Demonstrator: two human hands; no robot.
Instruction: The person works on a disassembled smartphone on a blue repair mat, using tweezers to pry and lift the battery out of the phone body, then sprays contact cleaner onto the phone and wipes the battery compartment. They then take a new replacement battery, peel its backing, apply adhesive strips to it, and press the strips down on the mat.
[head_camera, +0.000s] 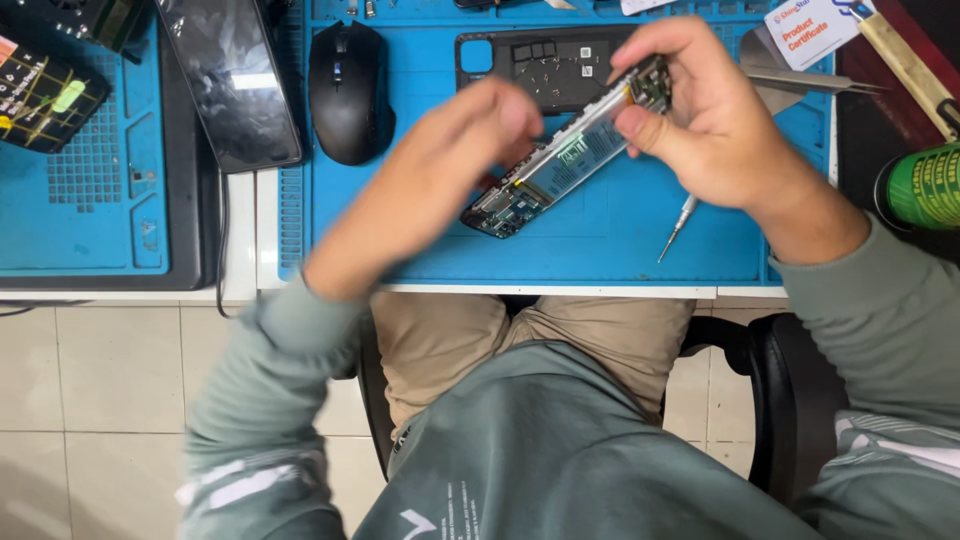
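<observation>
While gripped: opened phone (560, 165), both hands.

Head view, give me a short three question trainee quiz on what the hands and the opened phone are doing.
1. True or false: the right hand grips the upper end of the opened phone.
2. Which lies on the blue mat nearest the right wrist? A) mouse B) screwdriver C) tablet
3. Fill in: the phone's detached back cover lies just right of the black ____.

Key
1. True; the left hand, blurred, is at the phone's lower half.
2. B, the screwdriver.
3. Mouse.
</observation>
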